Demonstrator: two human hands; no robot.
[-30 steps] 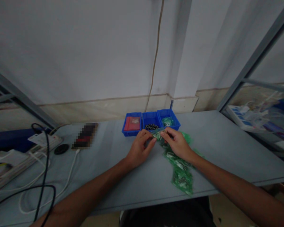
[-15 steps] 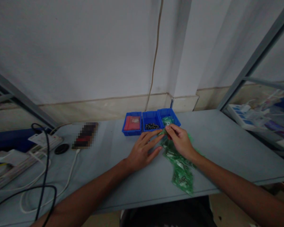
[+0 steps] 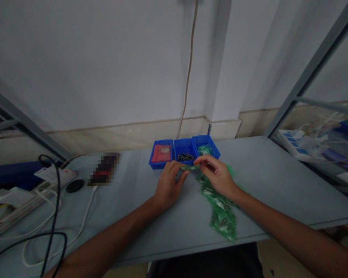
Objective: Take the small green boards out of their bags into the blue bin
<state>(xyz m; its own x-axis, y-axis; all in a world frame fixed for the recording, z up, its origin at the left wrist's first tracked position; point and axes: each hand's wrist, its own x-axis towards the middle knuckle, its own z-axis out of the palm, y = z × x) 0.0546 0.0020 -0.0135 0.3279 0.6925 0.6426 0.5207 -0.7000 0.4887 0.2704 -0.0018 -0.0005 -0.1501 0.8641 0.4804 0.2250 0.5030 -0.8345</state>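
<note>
My left hand is closed in a pinch on the left end of a small green plastic packet. At the packet's other end, the fingertips of my right hand are pressed together on it. What lies inside this packet is too small to make out. Below my right hand and forearm, green plastic packets with metallic parts inside spread over the table. Just beyond my hands stand three blue bins: the left bin holds a red bag, the middle one small black and silver parts, the right one green packets.
On the left of the table lie a pixelated phone-like object on a white cable, a black round disc, and a power strip with plugs. A black cable loops near my left forearm. Another power strip stands at right.
My left fingers, spread beside the packet before, have closed on its left end. The packet is now held level between both hands, a little further left.
</note>
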